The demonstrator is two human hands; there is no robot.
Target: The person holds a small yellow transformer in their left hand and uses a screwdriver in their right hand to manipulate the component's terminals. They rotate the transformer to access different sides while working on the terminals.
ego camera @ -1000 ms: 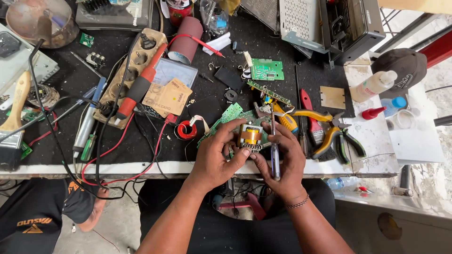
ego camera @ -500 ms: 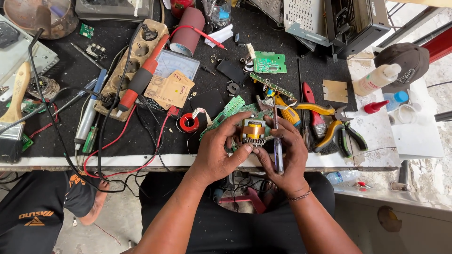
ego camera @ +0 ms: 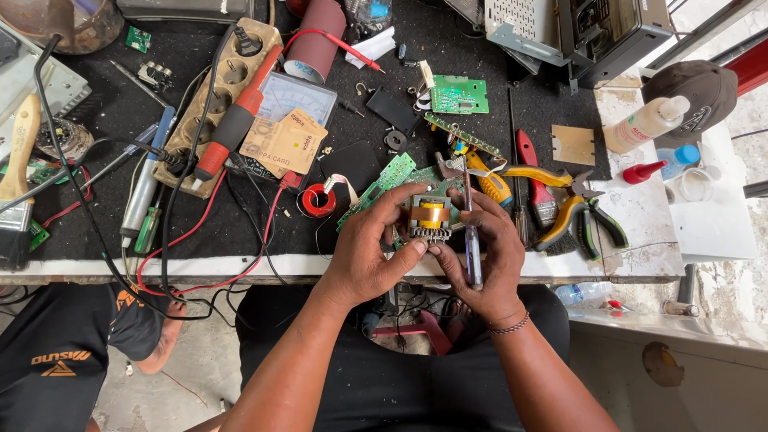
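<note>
Copper-wound transformer (ego camera: 430,218), small and boxy with a yellow band and a row of pins along its near side, sits between both hands just above the near edge of the table (ego camera: 240,268), in front of a green circuit board (ego camera: 382,182). The left hand (ego camera: 370,252) closes its grip on the transformer's left side, thumb at the near pins and fingers curled over the far top. The right hand (ego camera: 490,260) pinches the transformer's right side with its fingertips while its grip also holds a slim screwdriver (ego camera: 472,240) with a clear handle, standing roughly upright beside the part. Just right of the hands lie yellow-handled pliers (ego camera: 576,212) and a red-handled tool (ego camera: 534,180). Farther left, a red soldering iron (ego camera: 236,120) rests across a wooden power strip (ego camera: 200,180), with a red tape roll (ego camera: 318,200) near the left hand. A second green board (ego camera: 459,94) lies at the far side of the black mat.
</note>
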